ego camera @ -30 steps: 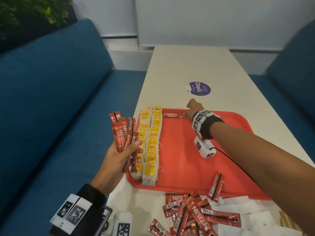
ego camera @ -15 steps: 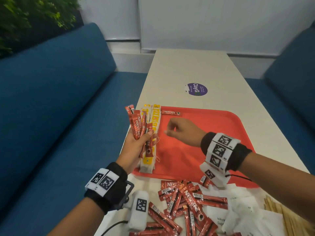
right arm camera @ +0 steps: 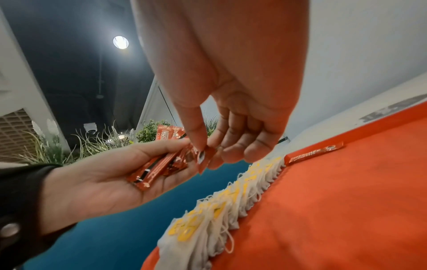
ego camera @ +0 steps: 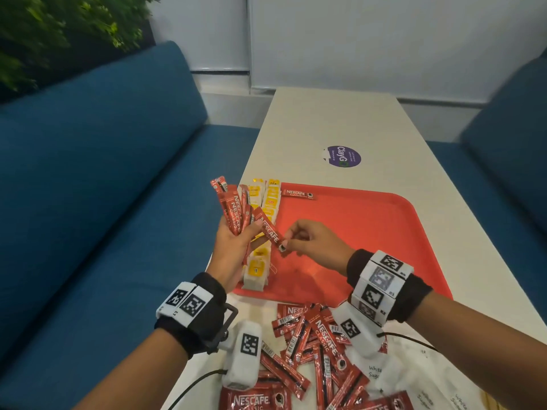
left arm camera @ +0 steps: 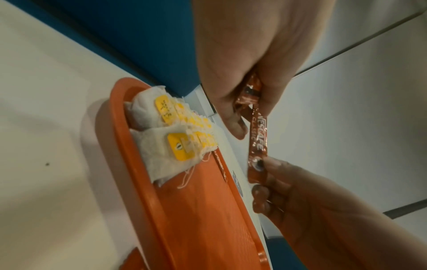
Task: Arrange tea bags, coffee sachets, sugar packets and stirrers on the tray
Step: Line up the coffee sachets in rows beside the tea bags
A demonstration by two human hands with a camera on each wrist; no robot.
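My left hand [ego camera: 233, 250] holds a fan of red coffee sachets [ego camera: 232, 207] above the left edge of the red tray [ego camera: 370, 232]. My right hand [ego camera: 307, 244] pinches the lower end of one coffee sachet [ego camera: 270, 230] that still sticks out of that bunch. The pinch also shows in the left wrist view on the sachet [left arm camera: 257, 144] and in the right wrist view on the sachet [right arm camera: 204, 160]. Two rows of tea bags [ego camera: 268, 208] with yellow tags line the tray's left side. A single coffee sachet [ego camera: 297, 194] lies flat at the tray's far edge.
A heap of loose coffee sachets [ego camera: 313, 341] lies on the white table [ego camera: 340, 119] in front of the tray. White sugar packets [ego camera: 414, 377] lie to its right. Wooden stirrers [ego camera: 488, 400] peek in at the bottom right. Blue sofas flank the table.
My right hand came back from the tray's far edge, where it left one sachet, and now pinches a sachet in the left hand's bunch. The left hand stayed raised.
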